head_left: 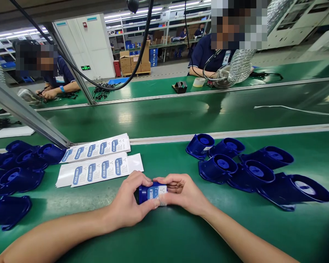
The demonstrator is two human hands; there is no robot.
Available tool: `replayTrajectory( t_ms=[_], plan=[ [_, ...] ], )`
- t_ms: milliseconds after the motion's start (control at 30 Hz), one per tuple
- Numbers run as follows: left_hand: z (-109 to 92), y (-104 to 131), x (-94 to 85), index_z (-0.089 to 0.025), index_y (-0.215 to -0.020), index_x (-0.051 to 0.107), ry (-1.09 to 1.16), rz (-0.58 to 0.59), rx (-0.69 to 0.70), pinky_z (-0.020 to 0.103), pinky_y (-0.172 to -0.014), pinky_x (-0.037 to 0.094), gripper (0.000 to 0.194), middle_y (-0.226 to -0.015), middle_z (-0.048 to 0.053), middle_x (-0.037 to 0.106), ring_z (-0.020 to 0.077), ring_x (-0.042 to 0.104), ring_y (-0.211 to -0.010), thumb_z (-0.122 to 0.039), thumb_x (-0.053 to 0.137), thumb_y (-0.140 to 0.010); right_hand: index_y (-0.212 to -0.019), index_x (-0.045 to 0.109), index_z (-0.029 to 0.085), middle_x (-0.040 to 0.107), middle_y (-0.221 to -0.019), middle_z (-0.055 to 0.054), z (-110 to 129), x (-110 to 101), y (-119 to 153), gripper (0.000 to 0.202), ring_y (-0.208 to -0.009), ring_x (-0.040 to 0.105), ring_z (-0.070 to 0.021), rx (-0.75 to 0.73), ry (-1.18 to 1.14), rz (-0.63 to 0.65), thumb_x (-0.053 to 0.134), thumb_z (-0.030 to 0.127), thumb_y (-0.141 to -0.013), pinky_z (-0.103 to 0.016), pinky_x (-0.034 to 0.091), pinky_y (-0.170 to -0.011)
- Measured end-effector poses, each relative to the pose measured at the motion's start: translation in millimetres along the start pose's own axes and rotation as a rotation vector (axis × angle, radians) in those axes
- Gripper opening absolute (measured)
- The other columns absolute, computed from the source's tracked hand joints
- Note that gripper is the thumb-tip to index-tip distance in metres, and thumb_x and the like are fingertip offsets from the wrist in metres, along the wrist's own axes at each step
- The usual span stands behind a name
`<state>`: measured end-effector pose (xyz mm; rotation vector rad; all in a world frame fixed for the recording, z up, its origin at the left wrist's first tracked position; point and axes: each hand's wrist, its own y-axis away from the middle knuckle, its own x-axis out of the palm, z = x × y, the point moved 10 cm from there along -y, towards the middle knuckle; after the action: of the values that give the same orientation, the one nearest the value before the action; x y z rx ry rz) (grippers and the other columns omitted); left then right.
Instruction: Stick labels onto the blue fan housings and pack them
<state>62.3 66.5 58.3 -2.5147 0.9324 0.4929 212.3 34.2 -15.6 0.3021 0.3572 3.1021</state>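
Between my hands, low over the green table, is a blue plastic housing (144, 193) with a blue-and-white label (154, 193) on its side. My left hand (131, 199) is wrapped round the housing's left end, with the thumb along its near side. My right hand (182, 191) grips the right end, its thumb pressed on the label's edge and its fingers behind. Whether the label lies fully flat under the thumbs is hidden. Just beyond my left hand lie two stacks of printed label sheets (98, 170), the nearer with a bare backing strip at its right.
Several blue housings stand at the right (222, 168), and more crowd the left side (22, 179). A metal post (30, 106) slants down at the left. Beyond a metal rail (235, 135) is a green strip, then two co-workers at a far bench (153, 89). A black cable hangs overhead.
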Motion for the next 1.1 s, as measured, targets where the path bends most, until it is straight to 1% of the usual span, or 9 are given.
replayTrajectory(
  t_ms=[67,133,267,367,500,800,967,1033,1100],
  plan=[
    [-5,3,2.4,-0.023,-0.101,0.061,-0.013,-0.003,0.051,0.039,-0.085,0.051,0.032,-0.103,0.005,0.068,0.0226,0.063,-0.097,-0.025,0.085,-0.081,-0.067,0.076,0.021,0.086,-0.104,-0.012,0,-2,-1,0.033,-0.101,0.08,-0.0296,-0.005,-0.018,-0.024,0.097,0.046,-0.065,-0.04,0.06,-0.086],
    [-8,4,3.3,-0.023,-0.102,0.06,-0.021,-0.007,0.071,0.039,-0.085,0.05,0.031,-0.103,0.005,0.067,0.0227,0.062,-0.098,-0.025,0.084,-0.082,-0.061,0.073,0.02,0.086,-0.1,-0.012,0,-4,-2,0.037,-0.098,0.08,-0.0287,-0.005,-0.011,-0.043,0.095,0.049,-0.069,-0.04,0.058,-0.084],
    [3,2,1.9,-0.023,-0.102,0.061,-0.032,0.006,-0.085,0.039,-0.083,0.049,0.032,-0.101,0.004,0.065,0.0223,0.062,-0.094,-0.027,0.084,-0.08,-0.064,0.073,0.02,0.086,-0.099,-0.011,3,-4,-3,0.037,-0.093,0.078,-0.0257,-0.002,-0.013,-0.065,0.094,0.049,-0.07,-0.039,0.057,-0.084],
    [11,1,1.7,-0.025,-0.112,0.061,-0.004,0.017,-0.207,0.041,-0.088,0.049,0.04,-0.108,0.004,0.066,0.0234,0.064,-0.099,-0.026,0.083,-0.078,-0.064,0.071,0.019,0.086,-0.099,-0.009,5,0,-4,0.038,-0.089,0.077,-0.0238,-0.01,-0.033,-0.058,0.092,0.05,-0.073,-0.037,0.055,-0.082],
    [13,0,3.0,-0.025,-0.124,0.059,0.048,-0.002,-0.226,0.043,-0.096,0.05,0.05,-0.113,0.005,0.066,0.0252,0.065,-0.107,-0.03,0.081,-0.079,-0.063,0.069,0.02,0.086,-0.091,-0.007,7,-1,-3,0.04,-0.086,0.076,-0.0231,-0.028,-0.017,-0.106,0.091,0.052,-0.073,-0.036,0.054,-0.08],
    [9,-12,3.9,-0.025,-0.128,0.067,-0.033,0.016,-0.25,0.04,-0.09,0.05,0.036,-0.098,0.004,0.069,0.0226,0.067,-0.096,-0.034,0.068,-0.092,-0.065,0.069,0.021,0.085,-0.094,-0.008,9,2,4,0.039,-0.092,0.077,-0.0263,-0.085,0.04,-0.14,0.088,0.053,-0.076,-0.038,0.057,-0.083],
    [6,-20,1.5,-0.023,-0.126,0.07,-0.086,-0.015,-0.219,0.039,-0.084,0.049,0.032,-0.088,0.003,0.067,0.0225,0.064,-0.089,-0.029,0.054,-0.099,-0.074,0.066,0.021,0.083,-0.094,-0.007,20,6,6,0.04,-0.085,0.076,-0.0247,-0.105,0.103,-0.09,0.082,0.058,-0.081,-0.038,0.057,-0.078],
    [8,-19,0.2,-0.023,-0.126,0.069,-0.079,-0.041,-0.219,0.039,-0.084,0.049,0.032,-0.085,0.002,0.063,0.022,0.062,-0.086,-0.029,0.051,-0.1,-0.09,0.07,0.022,0.082,-0.105,-0.007,27,14,9,0.038,-0.096,0.075,-0.0267,-0.124,0.192,-0.017,0.088,0.053,-0.076,-0.04,0.058,-0.086],
    [10,-17,0.0,-0.022,-0.126,0.065,-0.063,-0.065,-0.216,0.039,-0.085,0.049,0.03,-0.083,0.001,0.06,0.0219,0.062,-0.085,-0.032,0.051,-0.102,-0.107,0.072,0.025,0.078,-0.115,-0.006,37,25,14,0.052,-0.105,0.073,-0.0284,-0.206,0.371,0.049,0.096,0.042,-0.065,-0.042,0.056,-0.094]
  ],
)
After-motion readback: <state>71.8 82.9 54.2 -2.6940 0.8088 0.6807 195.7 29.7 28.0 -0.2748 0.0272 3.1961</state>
